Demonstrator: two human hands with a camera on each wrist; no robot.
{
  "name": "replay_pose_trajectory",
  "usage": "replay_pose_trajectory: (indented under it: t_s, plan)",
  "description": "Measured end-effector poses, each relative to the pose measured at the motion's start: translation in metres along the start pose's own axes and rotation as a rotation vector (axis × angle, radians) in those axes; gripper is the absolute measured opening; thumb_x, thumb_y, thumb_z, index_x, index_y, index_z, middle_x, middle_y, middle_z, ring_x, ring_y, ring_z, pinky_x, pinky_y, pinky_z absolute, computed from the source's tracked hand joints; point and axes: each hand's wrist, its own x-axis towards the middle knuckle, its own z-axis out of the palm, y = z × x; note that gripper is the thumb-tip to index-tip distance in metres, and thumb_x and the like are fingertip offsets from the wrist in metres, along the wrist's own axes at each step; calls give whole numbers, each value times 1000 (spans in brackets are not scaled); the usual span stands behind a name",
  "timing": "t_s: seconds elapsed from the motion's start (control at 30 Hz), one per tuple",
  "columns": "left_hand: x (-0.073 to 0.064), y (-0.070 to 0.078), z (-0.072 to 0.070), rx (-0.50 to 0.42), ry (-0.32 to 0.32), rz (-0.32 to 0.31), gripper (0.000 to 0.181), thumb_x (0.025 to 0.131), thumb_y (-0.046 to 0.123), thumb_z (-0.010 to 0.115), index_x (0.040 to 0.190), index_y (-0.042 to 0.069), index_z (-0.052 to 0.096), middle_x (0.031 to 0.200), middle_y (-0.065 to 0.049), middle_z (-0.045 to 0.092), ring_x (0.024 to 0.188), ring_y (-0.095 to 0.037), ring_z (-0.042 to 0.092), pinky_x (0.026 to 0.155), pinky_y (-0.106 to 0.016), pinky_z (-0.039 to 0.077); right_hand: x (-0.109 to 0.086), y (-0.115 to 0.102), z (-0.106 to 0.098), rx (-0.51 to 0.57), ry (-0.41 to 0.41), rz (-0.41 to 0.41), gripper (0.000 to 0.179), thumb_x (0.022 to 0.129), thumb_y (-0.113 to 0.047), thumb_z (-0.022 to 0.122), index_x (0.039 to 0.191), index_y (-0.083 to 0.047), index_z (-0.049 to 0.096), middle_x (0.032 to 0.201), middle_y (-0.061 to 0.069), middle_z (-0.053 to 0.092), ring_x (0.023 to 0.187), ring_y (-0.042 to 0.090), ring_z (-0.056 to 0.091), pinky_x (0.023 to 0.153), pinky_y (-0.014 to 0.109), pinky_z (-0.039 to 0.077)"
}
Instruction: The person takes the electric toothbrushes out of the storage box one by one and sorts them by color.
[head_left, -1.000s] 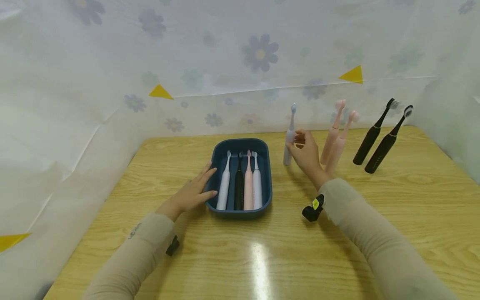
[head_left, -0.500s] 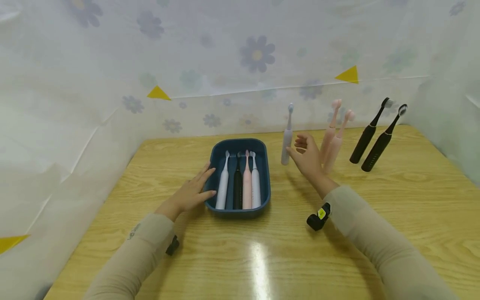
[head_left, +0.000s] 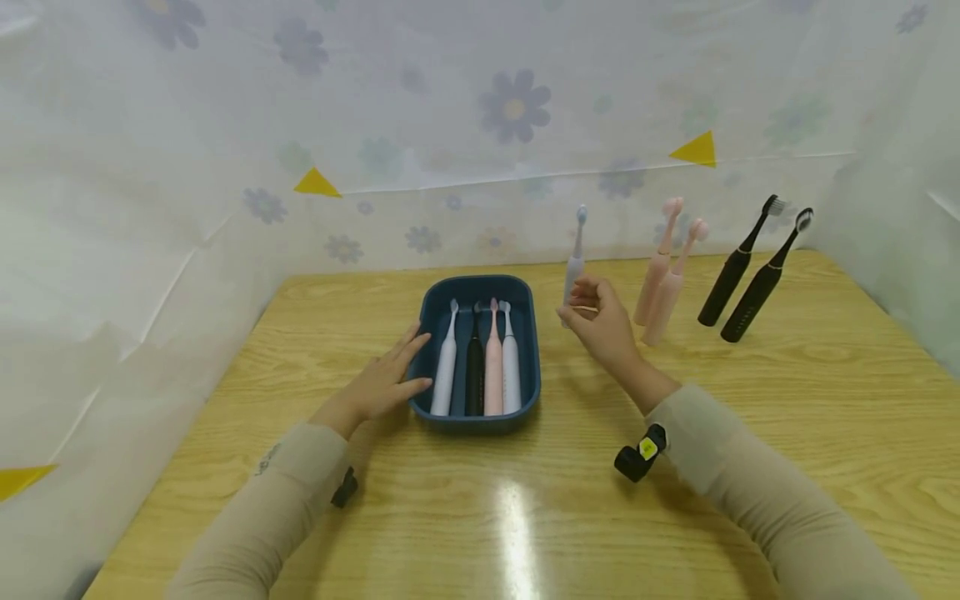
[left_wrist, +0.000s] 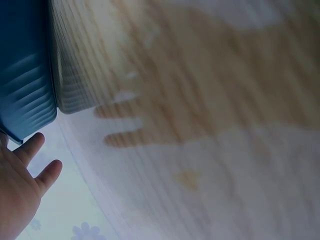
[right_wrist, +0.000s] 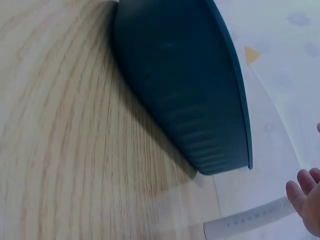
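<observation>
A blue bin holds several electric toothbrushes lying side by side: white ones, a black one and a pink one. My left hand rests against the bin's left rim with spread fingers; only part of it shows in the left wrist view. Right of the bin, a white electric toothbrush stands upright on the table. My right hand, fingers loosely bent, overlaps its lower handle in the head view. In the right wrist view, the fingertips are at the upper part of the white handle.
Two pink electric toothbrushes stand upright just right of my right hand. Farther right, two black ones stand upright on the wooden table. A flower-printed sheet hangs behind the table.
My right hand has come away from beside the white toothbrush's handle, lower and toward me, its fingers loosening. The toothbrush stays standing. My left hand keeps its place on the bin.
</observation>
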Motion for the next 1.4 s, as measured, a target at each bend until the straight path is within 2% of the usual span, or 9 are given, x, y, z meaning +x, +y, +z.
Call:
replay_pose_trajectory:
  t_s: [0.23,0.47,0.53,0.8,1.03,1.17,1.4]
  plan:
    - [3,0,-2,11,6,9,66,88,41,41,140,17,9,144,0,-8,124,-35,19,91,-62,11,-8,-27,15,-25,-120,-1,39,81,3,55,115,11,38,109,27,44,99,37,46,85,41,38]
    - [4,1,-3,11,9,13,65,89,38,43,140,16,10,144,0,-7,124,-34,19,91,-62,11,0,-2,27,-42,-280,-2,40,82,-9,59,116,3,42,113,20,47,98,28,50,83,36,41]
    - [4,1,-2,13,10,18,65,89,38,43,140,14,10,144,-1,-7,124,-34,19,90,-63,11,1,0,33,-46,-319,3,41,81,-8,59,116,4,42,114,20,46,98,29,50,83,37,41]
    - [4,1,-1,20,14,20,66,88,40,42,140,14,10,144,0,-7,123,-35,21,90,-62,13,7,-1,49,-136,-500,22,42,82,-13,59,117,1,43,117,20,46,100,27,49,84,34,41]
    - [3,0,0,13,14,11,65,89,38,43,140,15,11,144,-1,-6,124,-35,20,90,-62,12,17,-5,60,-274,-683,42,50,81,-21,60,123,-2,41,121,17,45,102,24,49,83,34,41]
    - [2,0,1,16,9,1,65,89,38,43,140,17,10,144,0,-6,124,-35,21,90,-62,13,21,-5,66,-311,-729,99,52,81,-23,61,125,-5,40,123,16,43,104,24,48,80,36,42]
    - [1,0,1,9,10,1,65,89,38,42,140,16,10,144,0,-7,124,-34,21,90,-63,13,27,-4,74,-346,-749,194,53,80,-23,61,126,-8,39,124,13,42,103,22,49,79,36,43]
